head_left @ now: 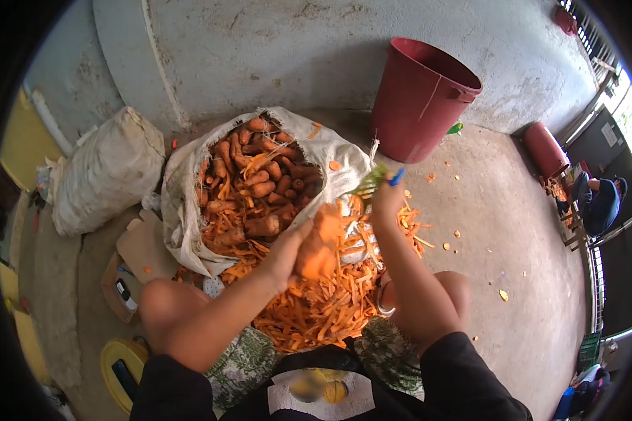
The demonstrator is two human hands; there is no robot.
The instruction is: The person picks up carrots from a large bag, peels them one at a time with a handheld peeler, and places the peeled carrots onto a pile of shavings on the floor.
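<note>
My left hand (286, 258) is wrapped round a carrot (319, 242), which is blurred by motion, above a heap of orange peelings (323, 312) between my legs. My right hand (387, 200) is closed on a peeler with a blue part (397, 177), held to the right of the carrot and apart from it. Something green, blurred, shows beside the peeler. Behind my left hand lies an open white sack (182, 210) full of unpeeled carrots (260, 189), with some peelings among them.
A tall red bin (418, 105) stands by the wall. A closed white sack (109, 172) and a cardboard box (147, 245) are at left, near a yellow lid (112, 358) with a phone on it. A person (600, 203) sits at far right by a tipped red bin (546, 151).
</note>
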